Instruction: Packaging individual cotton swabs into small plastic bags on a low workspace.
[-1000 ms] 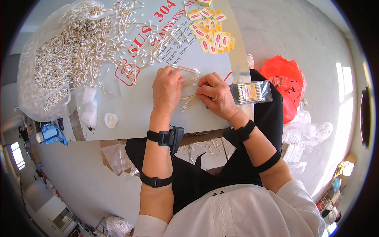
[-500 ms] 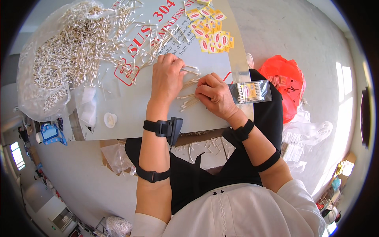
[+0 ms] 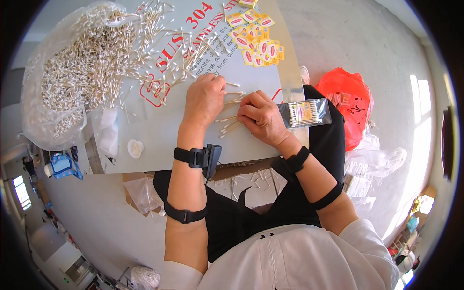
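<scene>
My left hand (image 3: 209,99) is over the sheet-covered table with its fingers curled. Cotton swabs (image 3: 232,92) stick out beside its fingertips, which hide their other ends. To its right, my right hand (image 3: 262,115) has its fingers pinched together around a small bunch of cotton swabs (image 3: 232,127), their white tips pointing left. A clear pouch (image 3: 323,113) of swabs with a yellow label lies just past the right hand, at the table's right edge. Left of my left hand, loose swabs (image 3: 162,63) spread out from a big clear bag (image 3: 31,108) full of them.
Yellow-and-white cards (image 3: 261,50) lie in a group at the table's far right. A small white dish (image 3: 135,148) sits near the front edge (image 3: 193,166). A red plastic bag (image 3: 343,101) stands right of the table, with clear plastic packs (image 3: 360,176) below it.
My left hand has drawn slightly back toward me, its fingers still curled. My right hand keeps its pinch on the swabs and has barely moved.
</scene>
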A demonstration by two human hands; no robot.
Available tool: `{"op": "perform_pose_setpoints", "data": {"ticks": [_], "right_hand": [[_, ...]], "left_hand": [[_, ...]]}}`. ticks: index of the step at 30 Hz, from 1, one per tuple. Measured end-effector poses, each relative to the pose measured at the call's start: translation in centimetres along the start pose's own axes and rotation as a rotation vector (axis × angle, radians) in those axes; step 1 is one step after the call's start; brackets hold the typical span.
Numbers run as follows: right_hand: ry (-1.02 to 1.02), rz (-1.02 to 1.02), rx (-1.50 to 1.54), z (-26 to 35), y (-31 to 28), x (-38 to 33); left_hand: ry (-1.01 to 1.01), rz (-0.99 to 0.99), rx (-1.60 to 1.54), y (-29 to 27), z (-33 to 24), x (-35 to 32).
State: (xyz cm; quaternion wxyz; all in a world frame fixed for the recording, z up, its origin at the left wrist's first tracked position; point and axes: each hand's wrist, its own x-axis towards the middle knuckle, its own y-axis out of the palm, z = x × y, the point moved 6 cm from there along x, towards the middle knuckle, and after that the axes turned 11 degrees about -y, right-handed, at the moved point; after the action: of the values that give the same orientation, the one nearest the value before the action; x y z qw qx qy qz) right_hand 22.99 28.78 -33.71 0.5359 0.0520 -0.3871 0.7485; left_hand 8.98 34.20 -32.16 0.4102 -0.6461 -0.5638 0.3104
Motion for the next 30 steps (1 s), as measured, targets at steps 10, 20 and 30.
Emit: {"op": "perform_pose_setpoints", "data": {"ticks": [10, 20, 30], "right_hand": [[-0.014, 0.000, 0.005, 0.0, 0.0, 0.0], [-0.019, -0.006, -0.014, 0.1, 0.0, 0.0], [-0.031, -0.018, -0.024, 0.1, -0.1, -0.1]], "left_hand": [[-0.013, 0.192, 0.126, 0.8, 0.0, -0.1], [0.188, -0.018, 0.092, 0.3, -1.5, -0.9], [0.149, 0.095, 0.191, -0.1, -1.0, 0.9]]}}
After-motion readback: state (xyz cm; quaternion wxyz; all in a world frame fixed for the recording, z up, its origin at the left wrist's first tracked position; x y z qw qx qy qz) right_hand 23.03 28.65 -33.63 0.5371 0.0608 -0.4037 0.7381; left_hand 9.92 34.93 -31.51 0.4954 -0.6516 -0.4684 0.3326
